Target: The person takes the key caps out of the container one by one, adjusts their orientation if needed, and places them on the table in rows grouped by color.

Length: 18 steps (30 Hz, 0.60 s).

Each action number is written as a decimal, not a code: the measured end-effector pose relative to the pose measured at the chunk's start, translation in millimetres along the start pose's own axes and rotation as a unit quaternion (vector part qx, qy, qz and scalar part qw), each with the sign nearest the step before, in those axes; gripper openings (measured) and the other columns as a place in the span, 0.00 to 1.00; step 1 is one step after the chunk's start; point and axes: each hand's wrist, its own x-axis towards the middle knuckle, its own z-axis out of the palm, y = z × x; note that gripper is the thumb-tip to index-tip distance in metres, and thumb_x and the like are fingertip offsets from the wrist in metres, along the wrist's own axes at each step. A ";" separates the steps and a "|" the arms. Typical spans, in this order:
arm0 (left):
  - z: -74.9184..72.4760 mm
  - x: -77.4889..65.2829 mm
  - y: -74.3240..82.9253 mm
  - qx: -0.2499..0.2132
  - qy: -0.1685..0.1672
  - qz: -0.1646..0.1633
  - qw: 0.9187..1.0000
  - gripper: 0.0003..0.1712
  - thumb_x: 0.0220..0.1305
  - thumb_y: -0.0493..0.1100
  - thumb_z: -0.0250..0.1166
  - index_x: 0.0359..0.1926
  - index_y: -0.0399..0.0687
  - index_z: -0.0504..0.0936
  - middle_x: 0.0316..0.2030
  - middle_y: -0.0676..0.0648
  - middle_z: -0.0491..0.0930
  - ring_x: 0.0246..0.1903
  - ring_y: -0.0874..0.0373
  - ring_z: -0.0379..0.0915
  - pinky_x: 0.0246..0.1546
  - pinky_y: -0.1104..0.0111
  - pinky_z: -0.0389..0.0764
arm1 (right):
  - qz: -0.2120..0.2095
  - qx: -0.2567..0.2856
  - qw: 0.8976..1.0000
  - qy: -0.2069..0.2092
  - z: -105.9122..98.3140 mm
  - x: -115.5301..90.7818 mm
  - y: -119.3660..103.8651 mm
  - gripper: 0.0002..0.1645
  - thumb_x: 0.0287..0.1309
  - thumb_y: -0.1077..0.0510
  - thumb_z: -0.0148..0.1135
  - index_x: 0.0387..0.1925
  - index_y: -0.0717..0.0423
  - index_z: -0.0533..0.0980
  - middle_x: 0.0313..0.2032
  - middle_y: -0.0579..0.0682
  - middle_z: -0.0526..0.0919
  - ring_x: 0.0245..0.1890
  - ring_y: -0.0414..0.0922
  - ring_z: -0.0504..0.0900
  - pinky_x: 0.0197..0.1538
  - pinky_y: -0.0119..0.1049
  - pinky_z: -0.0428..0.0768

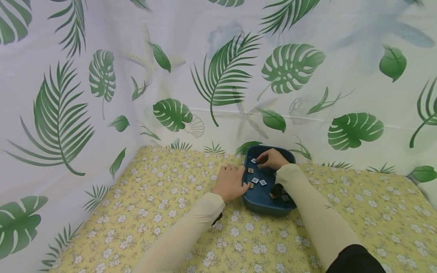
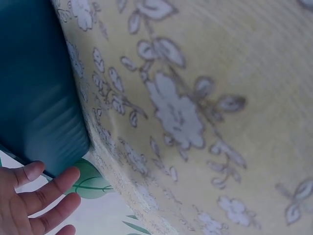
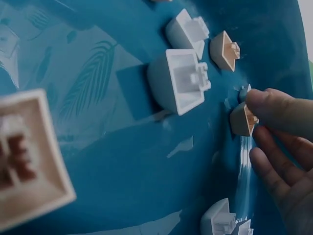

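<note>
Keycaps lie scattered in a blue plastic tray, several white and several tan. At its far end my right hand reaches in, thumb and finger pinching a tan keycap close to the tray wall. Just behind that one, a small white keycap is partly covered by the thumb. Two larger white keycaps and another tan keycap lie with their hollow undersides showing. My left hand rests at the tray's left edge, fingers extended and thumb near the rim; the left wrist view shows the fingers loosely spread.
A yellow flowered cloth covers the table under the tray. Behind and to the left hangs a white curtain printed with green leaves, close to the tray's far end. A blurred tan keycap is near the right wrist camera.
</note>
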 end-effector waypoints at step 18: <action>2.6 -3.3 3.3 0.005 0.028 -0.019 0.999 0.24 0.62 0.59 0.52 0.52 0.50 0.71 0.44 0.47 0.79 0.47 0.51 0.72 0.50 0.57 0.70 | 0.003 -0.043 0.999 -0.007 6.7 5.7 0.4 0.14 0.47 0.67 0.68 0.40 0.63 0.82 0.40 0.60 0.85 0.41 0.50 0.84 0.46 0.43 0.80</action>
